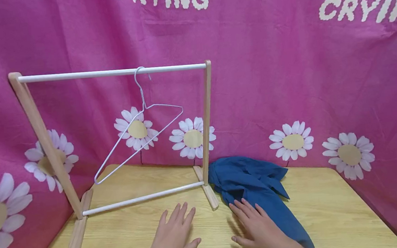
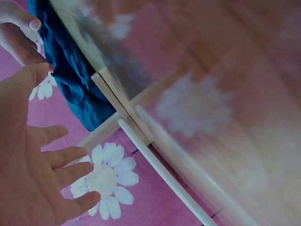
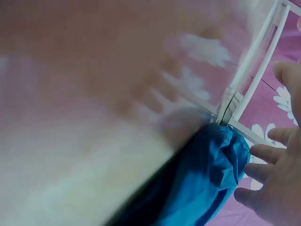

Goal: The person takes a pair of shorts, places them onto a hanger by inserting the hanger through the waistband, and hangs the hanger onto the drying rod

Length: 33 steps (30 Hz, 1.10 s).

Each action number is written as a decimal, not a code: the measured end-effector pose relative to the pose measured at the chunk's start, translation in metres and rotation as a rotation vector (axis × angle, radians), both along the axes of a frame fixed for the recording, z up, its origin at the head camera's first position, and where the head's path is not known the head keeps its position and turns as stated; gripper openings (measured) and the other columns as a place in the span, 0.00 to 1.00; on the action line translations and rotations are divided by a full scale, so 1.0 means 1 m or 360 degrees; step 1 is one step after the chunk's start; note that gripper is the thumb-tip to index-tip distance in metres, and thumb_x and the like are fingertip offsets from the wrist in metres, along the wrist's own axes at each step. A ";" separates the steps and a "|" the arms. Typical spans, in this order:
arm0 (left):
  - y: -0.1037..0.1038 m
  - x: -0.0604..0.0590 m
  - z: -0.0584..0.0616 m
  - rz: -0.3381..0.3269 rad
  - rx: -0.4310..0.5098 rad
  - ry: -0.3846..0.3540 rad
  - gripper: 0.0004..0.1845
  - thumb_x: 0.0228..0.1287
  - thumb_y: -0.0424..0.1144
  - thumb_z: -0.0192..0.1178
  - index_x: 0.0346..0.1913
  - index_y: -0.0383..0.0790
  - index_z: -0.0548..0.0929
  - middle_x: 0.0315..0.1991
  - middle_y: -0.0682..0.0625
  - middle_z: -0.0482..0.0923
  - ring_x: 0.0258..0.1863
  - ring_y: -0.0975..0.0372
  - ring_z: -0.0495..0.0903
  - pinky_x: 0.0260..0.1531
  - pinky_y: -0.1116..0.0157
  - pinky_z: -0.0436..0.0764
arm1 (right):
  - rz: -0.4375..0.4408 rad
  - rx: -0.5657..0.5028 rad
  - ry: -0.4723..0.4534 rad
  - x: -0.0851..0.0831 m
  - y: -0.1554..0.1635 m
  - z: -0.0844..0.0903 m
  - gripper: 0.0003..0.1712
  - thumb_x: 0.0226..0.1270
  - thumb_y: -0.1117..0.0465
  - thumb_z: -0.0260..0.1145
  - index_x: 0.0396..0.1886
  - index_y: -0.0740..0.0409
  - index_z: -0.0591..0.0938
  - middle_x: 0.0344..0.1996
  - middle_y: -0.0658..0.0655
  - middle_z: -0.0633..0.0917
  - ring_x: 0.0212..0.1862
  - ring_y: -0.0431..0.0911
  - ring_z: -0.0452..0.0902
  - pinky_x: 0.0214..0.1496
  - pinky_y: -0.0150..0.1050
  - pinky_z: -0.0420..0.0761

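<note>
Rack frame [image 1: 43,137], wooden with white crossbars, stands at the left of the wooden table [image 1: 336,214], in front of a pink daisy-print backdrop [image 1: 287,71]. White top rail [image 1: 111,73] spans the two uprights; a lower white rail [image 1: 142,198] joins the feet.

Wire hanger [image 1: 142,139] hangs by its hook from the top rail, tilted, with its long bar sloping down toward the left. It is bare: no cloth is on it.

Left hand [image 1: 173,238] lies palm down on the table, in front of the rack, fingers straight and slightly spread. It holds nothing. The left wrist view confirms extended, separated fingers [image 2: 66,155].

Right hand [image 1: 260,229] lies palm down just right of the left hand, fingers straight and loosely apart. Its outer edge appears to touch or overlap the near part of the blue cloth [image 1: 258,186]; actual contact cannot be confirmed. No finger curls round or pinches the fabric.

Blue cloth lies crumpled on the table, its upper end just beside the right foot of the rack, its lower end trailing toward the near right.

Status, as judged: cloth not yet picked up, hanger not yet taken off the rail. Grasping the cloth, dressing the hanger and hanging it all remain.
</note>
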State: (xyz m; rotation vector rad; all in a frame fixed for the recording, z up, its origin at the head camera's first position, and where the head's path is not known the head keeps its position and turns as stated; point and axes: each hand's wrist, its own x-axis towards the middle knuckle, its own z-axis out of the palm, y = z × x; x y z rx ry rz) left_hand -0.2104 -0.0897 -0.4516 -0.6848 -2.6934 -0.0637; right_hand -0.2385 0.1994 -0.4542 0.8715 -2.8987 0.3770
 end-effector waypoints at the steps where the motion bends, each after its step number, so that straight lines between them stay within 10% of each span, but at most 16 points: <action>1: -0.003 0.000 0.000 0.0000 0.0004 0.0009 0.40 0.62 0.63 0.64 0.70 0.41 0.74 0.69 0.39 0.72 0.68 0.47 0.72 0.62 0.40 0.71 | 0.0025 0.0001 0.0027 -0.003 -0.001 0.002 0.47 0.68 0.36 0.66 0.78 0.56 0.64 0.75 0.62 0.67 0.77 0.62 0.57 0.70 0.70 0.61; 15: -0.018 0.009 0.005 -0.0050 -0.0080 0.0108 0.36 0.62 0.60 0.66 0.68 0.43 0.76 0.65 0.45 0.76 0.65 0.52 0.75 0.56 0.47 0.78 | 0.0236 0.0051 0.0361 -0.106 -0.009 0.036 0.43 0.65 0.49 0.73 0.72 0.66 0.69 0.72 0.67 0.69 0.74 0.65 0.62 0.69 0.66 0.66; 24: -0.028 0.012 0.002 -0.0022 -0.0204 0.0230 0.36 0.57 0.64 0.67 0.64 0.47 0.78 0.64 0.47 0.78 0.65 0.54 0.75 0.54 0.50 0.79 | 0.0184 0.0169 0.0107 -0.148 -0.026 0.034 0.52 0.59 0.47 0.78 0.75 0.66 0.64 0.75 0.68 0.64 0.78 0.67 0.51 0.73 0.69 0.56; 33: -0.035 0.014 -0.004 0.0020 -0.0263 0.0206 0.34 0.58 0.66 0.65 0.62 0.50 0.81 0.63 0.47 0.78 0.65 0.54 0.75 0.56 0.51 0.78 | 0.0057 0.0184 -0.0238 -0.161 -0.036 0.019 0.53 0.53 0.52 0.82 0.72 0.68 0.66 0.54 0.72 0.69 0.53 0.64 0.75 0.61 0.60 0.76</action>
